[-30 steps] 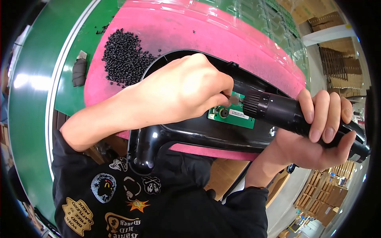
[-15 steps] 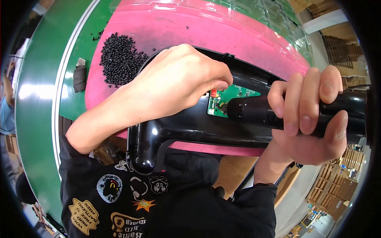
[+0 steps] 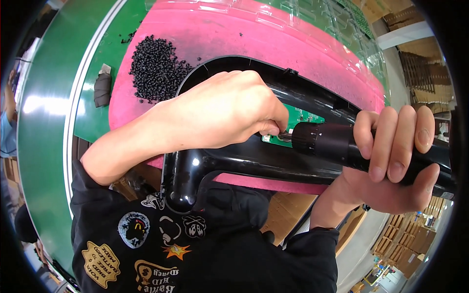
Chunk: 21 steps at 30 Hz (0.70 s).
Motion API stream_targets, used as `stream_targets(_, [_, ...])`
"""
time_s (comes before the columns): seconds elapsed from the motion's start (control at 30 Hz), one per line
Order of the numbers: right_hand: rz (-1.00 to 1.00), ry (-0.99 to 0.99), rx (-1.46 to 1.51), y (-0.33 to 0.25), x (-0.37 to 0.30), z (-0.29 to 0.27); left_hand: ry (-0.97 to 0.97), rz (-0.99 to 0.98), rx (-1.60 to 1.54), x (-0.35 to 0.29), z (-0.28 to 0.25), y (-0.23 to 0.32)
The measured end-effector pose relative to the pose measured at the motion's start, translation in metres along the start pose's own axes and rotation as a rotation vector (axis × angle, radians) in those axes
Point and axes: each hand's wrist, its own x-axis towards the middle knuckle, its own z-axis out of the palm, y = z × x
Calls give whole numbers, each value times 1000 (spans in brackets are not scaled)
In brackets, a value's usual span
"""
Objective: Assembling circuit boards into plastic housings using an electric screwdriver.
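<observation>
My right hand [image 3: 391, 161] is wrapped round a black electric screwdriver [image 3: 330, 141], held nearly level with its bit toward the left. The fingertips of my left hand [image 3: 234, 110] are pinched together right at the bit's tip; whatever they hold is hidden. Beneath both hands lies a hollow black plastic housing [image 3: 234, 158], open side up, with a rounded arm at its near left. A green circuit board [image 3: 300, 116] sits inside, partly covered by my left hand and the screwdriver.
A heap of small black screws [image 3: 155, 68] lies on the pink mat [image 3: 215, 31], left of the housing. Farther left, a dark grey wrapped roll [image 3: 102, 89] rests on the green table [image 3: 49, 127]. Clear plastic trays [image 3: 312, 29] stand along the far side.
The screwdriver has tilted and shifted slightly right and nearer to me. My left fingertips have come down from above the board to the bit's tip.
</observation>
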Motion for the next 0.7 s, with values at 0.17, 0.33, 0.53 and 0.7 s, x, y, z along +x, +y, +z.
stream_targets(0.17, [-36, 7, -43, -2, -1, -2, -33, -19, -25, 1, 1, -2])
stream_targets(0.33, [-44, 23, -73, 0, -2, 0, -22, -23, 11, 2, 1, -1])
stream_targets(0.53, [-71, -2, -86, 4, -4, -5, -26, -24, 3, 2, 0, 0])
stream_targets(0.7, [-172, 160, -21, 10, -4, 8, -62, -28, 6, 2, 1, 2])
